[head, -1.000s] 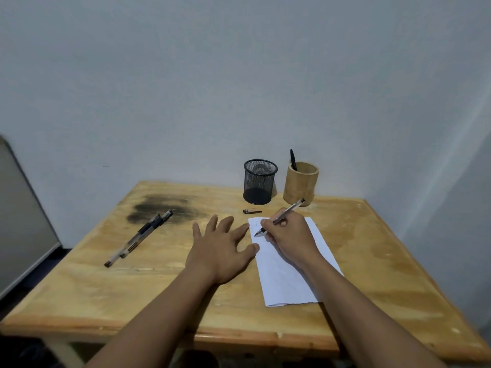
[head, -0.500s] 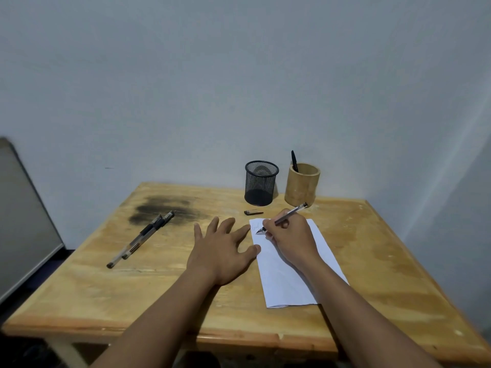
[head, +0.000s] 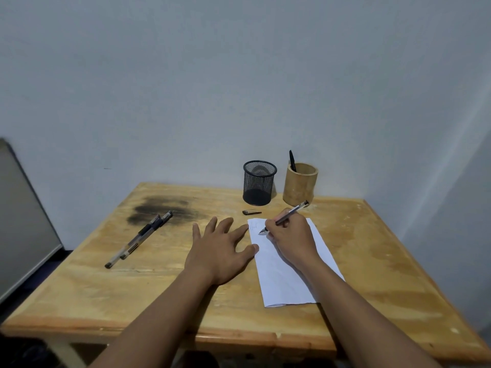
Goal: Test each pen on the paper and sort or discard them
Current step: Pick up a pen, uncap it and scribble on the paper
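Note:
My right hand (head: 291, 239) grips a clear pen (head: 293, 210) with its tip on the top left corner of a white paper (head: 281, 277), where faint scribbles show. My left hand (head: 220, 251) lies flat with fingers spread, its thumb and forefinger touching the paper's left edge. A pen cap (head: 251, 212) lies just beyond the paper. Two capped pens (head: 139, 240) lie side by side on the left of the table. A black mesh cup (head: 259, 183) and a bamboo cup (head: 300, 187) holding one black pen (head: 292, 160) stand at the back.
The wooden table (head: 106, 296) has a dark smudge (head: 159, 208) at the back left. A wall runs close behind the cups and along the right side. A grey panel (head: 21, 224) leans at the far left.
The pen tip has shifted slightly along the top of the paper and faint marks now show there. The left hand stays in place.

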{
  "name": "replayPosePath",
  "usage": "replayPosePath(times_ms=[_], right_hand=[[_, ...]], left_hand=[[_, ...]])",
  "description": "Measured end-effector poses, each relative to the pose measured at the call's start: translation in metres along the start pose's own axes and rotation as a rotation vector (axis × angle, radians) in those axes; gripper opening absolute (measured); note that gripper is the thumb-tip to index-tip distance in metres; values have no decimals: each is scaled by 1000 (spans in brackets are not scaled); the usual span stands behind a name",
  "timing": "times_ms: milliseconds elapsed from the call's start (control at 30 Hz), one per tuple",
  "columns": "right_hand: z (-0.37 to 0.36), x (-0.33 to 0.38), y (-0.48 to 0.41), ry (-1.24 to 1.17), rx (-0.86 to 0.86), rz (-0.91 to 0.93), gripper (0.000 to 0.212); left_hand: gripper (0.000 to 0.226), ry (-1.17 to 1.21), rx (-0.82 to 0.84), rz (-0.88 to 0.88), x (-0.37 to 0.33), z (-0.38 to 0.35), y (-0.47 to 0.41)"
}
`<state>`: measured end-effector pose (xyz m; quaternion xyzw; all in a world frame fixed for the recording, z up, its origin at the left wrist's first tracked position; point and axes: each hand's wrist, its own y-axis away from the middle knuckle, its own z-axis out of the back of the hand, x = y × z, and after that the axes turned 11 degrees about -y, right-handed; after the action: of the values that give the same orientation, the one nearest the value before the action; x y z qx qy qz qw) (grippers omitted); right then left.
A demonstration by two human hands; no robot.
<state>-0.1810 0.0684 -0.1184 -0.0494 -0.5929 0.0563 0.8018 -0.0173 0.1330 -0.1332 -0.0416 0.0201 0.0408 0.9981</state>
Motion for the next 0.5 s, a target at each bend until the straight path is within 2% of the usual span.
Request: replayPosePath(times_ms=[300,500], right_hand=[[1,6,2,-46,-43,-45,9],[7,12,-3,-196,-109,-62,13]], left_hand=[[69,-15,24,-9,-1,1,-1],[66,25,47,-10,0,2,-7]])
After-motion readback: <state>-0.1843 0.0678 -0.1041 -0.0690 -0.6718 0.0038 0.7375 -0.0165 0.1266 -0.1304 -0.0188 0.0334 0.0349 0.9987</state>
